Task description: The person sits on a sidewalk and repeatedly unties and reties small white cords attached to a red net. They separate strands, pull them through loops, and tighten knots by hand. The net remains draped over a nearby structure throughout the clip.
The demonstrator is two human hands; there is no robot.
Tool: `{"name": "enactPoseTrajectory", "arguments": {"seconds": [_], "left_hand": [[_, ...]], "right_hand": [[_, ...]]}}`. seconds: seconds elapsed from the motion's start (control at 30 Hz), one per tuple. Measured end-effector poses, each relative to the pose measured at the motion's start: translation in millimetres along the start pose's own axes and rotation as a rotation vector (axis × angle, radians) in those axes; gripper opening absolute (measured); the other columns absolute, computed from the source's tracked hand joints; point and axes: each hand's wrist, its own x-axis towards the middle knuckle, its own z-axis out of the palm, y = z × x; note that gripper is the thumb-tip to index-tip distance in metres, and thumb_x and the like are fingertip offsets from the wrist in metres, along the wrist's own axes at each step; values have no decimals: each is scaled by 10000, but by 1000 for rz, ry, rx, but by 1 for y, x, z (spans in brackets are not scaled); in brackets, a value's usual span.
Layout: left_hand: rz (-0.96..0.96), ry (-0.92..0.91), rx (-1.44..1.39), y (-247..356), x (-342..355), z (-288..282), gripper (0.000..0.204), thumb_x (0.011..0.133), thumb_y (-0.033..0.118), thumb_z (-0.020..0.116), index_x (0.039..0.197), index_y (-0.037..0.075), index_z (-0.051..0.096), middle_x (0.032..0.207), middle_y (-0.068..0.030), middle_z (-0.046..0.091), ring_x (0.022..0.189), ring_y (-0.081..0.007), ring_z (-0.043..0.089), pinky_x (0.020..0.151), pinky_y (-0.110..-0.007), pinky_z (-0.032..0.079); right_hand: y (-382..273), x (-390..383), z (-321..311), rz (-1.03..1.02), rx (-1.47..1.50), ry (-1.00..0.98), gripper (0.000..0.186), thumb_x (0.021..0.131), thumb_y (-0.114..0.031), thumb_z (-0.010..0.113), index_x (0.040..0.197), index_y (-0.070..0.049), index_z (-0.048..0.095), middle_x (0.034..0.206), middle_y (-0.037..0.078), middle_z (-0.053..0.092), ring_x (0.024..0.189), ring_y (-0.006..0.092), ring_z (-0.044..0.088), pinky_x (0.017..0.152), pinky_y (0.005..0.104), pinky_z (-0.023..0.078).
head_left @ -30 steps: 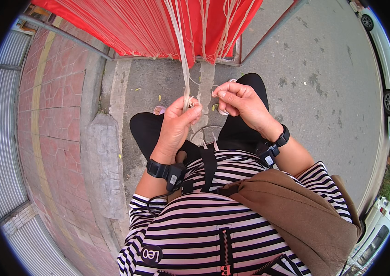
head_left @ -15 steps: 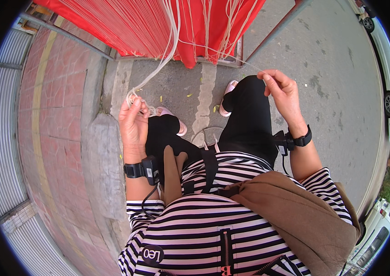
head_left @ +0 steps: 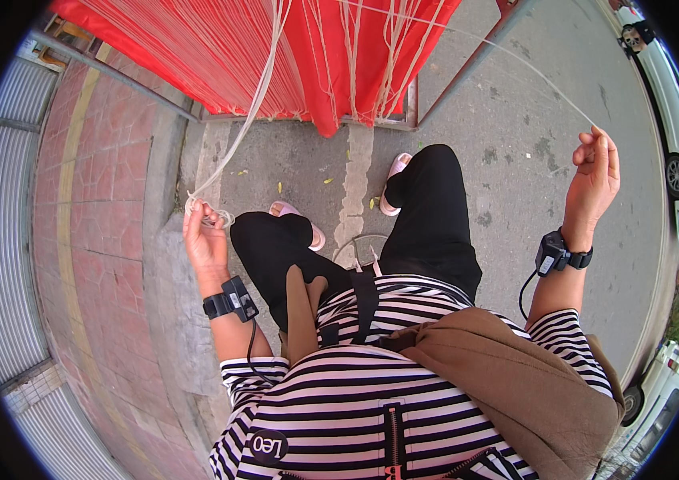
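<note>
Head view: holding white cord bundle (head_left: 256, 106) at 9 o'clock in curled, closed grip of left hand (head_left: 208, 232); pinching single strand (head_left: 548, 80) between 2 and 3 o'clock with right hand (head_left: 594, 176); apparently separating it out; next, calling for even tension.

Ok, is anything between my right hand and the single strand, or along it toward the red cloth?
Nothing visible comes between your right hand and the strand, which its fingertips pinch. Toward the red cloth, the strand crosses the grey pole in this view; whether they touch, I can't tell.
</note>
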Motion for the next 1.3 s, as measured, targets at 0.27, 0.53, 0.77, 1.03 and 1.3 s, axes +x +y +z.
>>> {"name": "enactPoseTrajectory", "arguments": {"seconds": [0.27, 0.53, 0.77, 1.03, 1.3], "left_hand": [[-120, -143, 111, -18, -14, 33, 65, 913, 95, 648, 968, 72, 623, 826, -14, 615, 703, -107, 539, 610, -233, 409], [-202, -253, 127, -33, -38, 85, 83, 906, 66, 654, 983, 65, 623, 828, -7, 615, 725, -91, 553, 625, -223, 422], [-208, -327, 200, -33, -48, 106, 94, 901, 70, 664, 980, 41, 622, 812, -7, 607, 690, -76, 532, 606, -203, 399], [-162, -393, 446, -46, -54, 120, 116, 879, 116, 712, 952, 54, 647, 818, 49, 588, 700, -26, 491, 630, -187, 381], [-265, -417, 707, -62, -52, 124, 124, 874, 94, 709, 973, 37, 661, 858, 58, 605, 771, -22, 513, 702, -198, 418]], "right_hand": [[50, -49, 80, 297, 30, -489, 220, 1006, -176, 526, 1046, -22, 678, 821, 14, 676, 659, 54, 576, 624, 204, 449], [155, -113, 166, 580, -51, -851, 210, 967, -147, 557, 971, 23, 679, 829, 46, 689, 785, 119, 645, 752, 262, 520], [215, -150, 182, 428, -487, -1118, 288, 888, -233, 624, 1026, 12, 687, 969, 189, 707, 916, 322, 679, 844, 370, 520], [185, -150, 173, 73, -755, -1166, 308, 886, -222, 624, 1090, 8, 639, 1023, 192, 681, 971, 340, 652, 848, 417, 514], [93, -142, 192, 706, 255, -1151, 316, 980, -335, 573, 1100, -52, 646, 978, -2, 664, 853, 80, 603, 748, 238, 466]]}}
